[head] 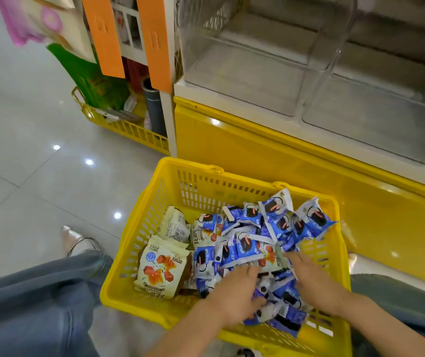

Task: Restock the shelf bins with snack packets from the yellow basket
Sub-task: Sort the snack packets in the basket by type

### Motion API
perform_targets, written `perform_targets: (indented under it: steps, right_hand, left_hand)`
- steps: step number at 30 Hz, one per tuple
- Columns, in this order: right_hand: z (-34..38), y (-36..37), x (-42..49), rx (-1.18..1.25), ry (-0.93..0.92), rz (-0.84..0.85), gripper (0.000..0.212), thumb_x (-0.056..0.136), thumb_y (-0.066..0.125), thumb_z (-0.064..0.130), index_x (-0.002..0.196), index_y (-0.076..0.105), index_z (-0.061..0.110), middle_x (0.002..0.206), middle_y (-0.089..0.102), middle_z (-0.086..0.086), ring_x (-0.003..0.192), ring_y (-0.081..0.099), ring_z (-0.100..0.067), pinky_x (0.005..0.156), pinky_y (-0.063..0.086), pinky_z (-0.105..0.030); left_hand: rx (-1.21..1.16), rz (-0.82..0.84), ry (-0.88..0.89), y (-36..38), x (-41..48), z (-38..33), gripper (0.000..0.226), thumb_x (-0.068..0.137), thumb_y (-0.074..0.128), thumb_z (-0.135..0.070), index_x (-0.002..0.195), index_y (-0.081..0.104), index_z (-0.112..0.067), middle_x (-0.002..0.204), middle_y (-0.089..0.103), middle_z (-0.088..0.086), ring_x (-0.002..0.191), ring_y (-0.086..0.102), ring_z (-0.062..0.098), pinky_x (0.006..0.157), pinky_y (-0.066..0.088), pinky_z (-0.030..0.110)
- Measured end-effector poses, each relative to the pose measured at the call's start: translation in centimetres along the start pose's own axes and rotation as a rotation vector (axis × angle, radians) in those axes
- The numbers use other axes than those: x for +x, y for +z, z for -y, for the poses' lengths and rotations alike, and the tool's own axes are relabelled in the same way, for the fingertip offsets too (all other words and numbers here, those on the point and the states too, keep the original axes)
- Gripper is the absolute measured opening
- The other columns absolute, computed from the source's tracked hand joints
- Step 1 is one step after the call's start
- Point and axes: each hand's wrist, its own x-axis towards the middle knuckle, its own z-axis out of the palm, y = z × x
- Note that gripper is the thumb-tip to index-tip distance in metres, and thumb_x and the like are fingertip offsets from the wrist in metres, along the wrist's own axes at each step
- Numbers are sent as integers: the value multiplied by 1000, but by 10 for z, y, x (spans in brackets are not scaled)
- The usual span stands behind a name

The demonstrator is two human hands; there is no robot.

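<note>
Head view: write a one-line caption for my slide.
Left hand and right hand reach into blue snack packets in the yellow basket, below clear shelf bins.

Two orange strips [105, 34] hang near a green bag [95, 81]

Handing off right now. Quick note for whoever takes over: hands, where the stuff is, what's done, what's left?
Left hand: in the yellow basket, on the blue packets; grip unclear.
Right hand: fingers straight, resting on the same pile.
Cream packets lie at the basket's left side.
Clear shelf bins above the yellow cabinet look empty.
Done: nothing visibly stocked. Left: move all packets into the bins.
</note>
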Motion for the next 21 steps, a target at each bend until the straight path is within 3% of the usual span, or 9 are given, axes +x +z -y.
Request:
perform_targets:
  steps: [3,5,7,9,11,14,17,21]
  right_hand:
    - [30,-22,17,120,-111,-299,51,94,46,4,140,30,19,141,33,0,115,48,-17,89,38,-22]
    - [54,-29,38,181,-180,-355,43,97,44,10,137,34,20,141,33,1,102,53,-15,77,41,-22]
    - [76,-28,67,228,-229,-348,40,98,43,12,136,37,20,140,36,0,99,56,-20,77,45,-26]
    - [96,-21,100,250,-252,-318,40,98,43,12,137,38,18,139,39,-2,103,57,-24,82,46,-29]
    - [110,-9,132,243,-239,-254,44,98,44,11,140,34,15,143,37,-7,116,50,-22,90,40,-25]
    - [120,13,174,148,-133,-122,55,97,48,18,145,22,7,151,27,-12,137,28,-25,109,27,-31]
    - [121,28,195,19,-88,-61,60,95,53,27,143,24,8,148,31,-12,136,30,-26,110,27,-34]
    - [121,30,200,-97,-119,-106,58,92,56,25,141,29,11,144,37,-10,132,35,-25,107,31,-34]
  left_hand:
    - [-96,-365,47,-44,-14,6,51,93,49,-36,139,27,-29,139,37,-10,113,42,0,95,33,16]
    - [-127,-621,1,-81,-28,24,46,92,47,-37,135,29,-35,131,36,-22,109,35,-11,93,26,8]
    - [-137,-871,-87,-114,-40,55,42,93,47,-32,133,34,-28,126,38,-18,113,34,-7,94,29,14]
    - [-133,-999,-207,-137,-46,88,39,95,47,-24,132,38,-16,127,43,-3,113,40,5,93,33,23]
    - [-184,-950,-343,-146,-49,117,40,97,44,-23,135,38,-11,132,43,5,118,43,15,96,35,28]
    - [-279,-744,-405,-138,-50,145,35,99,36,-29,131,43,-14,126,51,4,108,51,15,92,40,31]
    - [-292,-677,-369,-123,-49,151,20,99,31,-36,110,43,-24,88,61,4,80,58,20,70,45,35]
    - [-326,-744,-369,-117,-45,151,16,97,32,-41,103,40,-28,80,58,-2,73,56,13,66,45,35]
